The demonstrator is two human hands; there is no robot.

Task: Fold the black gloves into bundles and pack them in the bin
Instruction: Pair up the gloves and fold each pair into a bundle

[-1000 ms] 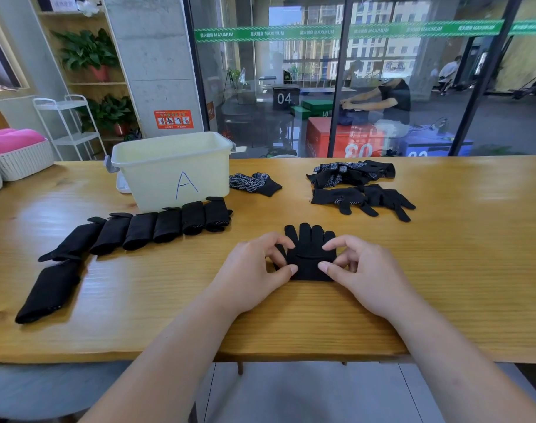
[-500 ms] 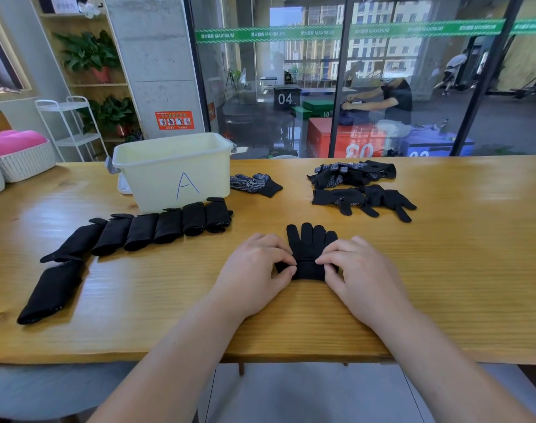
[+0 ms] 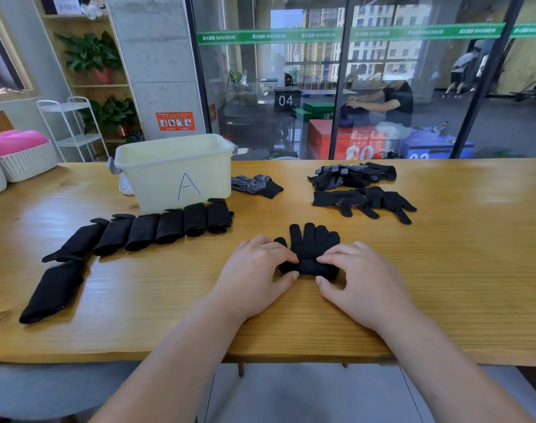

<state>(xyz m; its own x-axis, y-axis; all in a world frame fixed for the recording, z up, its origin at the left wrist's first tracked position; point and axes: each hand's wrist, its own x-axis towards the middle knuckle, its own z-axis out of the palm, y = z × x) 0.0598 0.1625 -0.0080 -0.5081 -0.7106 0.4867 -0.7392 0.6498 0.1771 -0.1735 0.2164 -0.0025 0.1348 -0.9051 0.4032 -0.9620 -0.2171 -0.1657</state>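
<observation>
Black knit fabric lies mid-counter (image 3: 443, 270): a glove (image 3: 314, 239), fingers pointing away from the person, its cuff end rolled into a thick fold. The left hand (image 3: 254, 270) grips the left end of that roll, fingers curled over the top and thumb against the near side. The right hand (image 3: 362, 276) grips the right end the same way. Folded bundles (image 3: 166, 225) lie in a row to the left, in front of the pale bin (image 3: 156, 181) marked A. Loose gloves (image 3: 356, 187) lie heaped further back on the right. One dotted glove (image 3: 254, 185) lies just beside the bin.
</observation>
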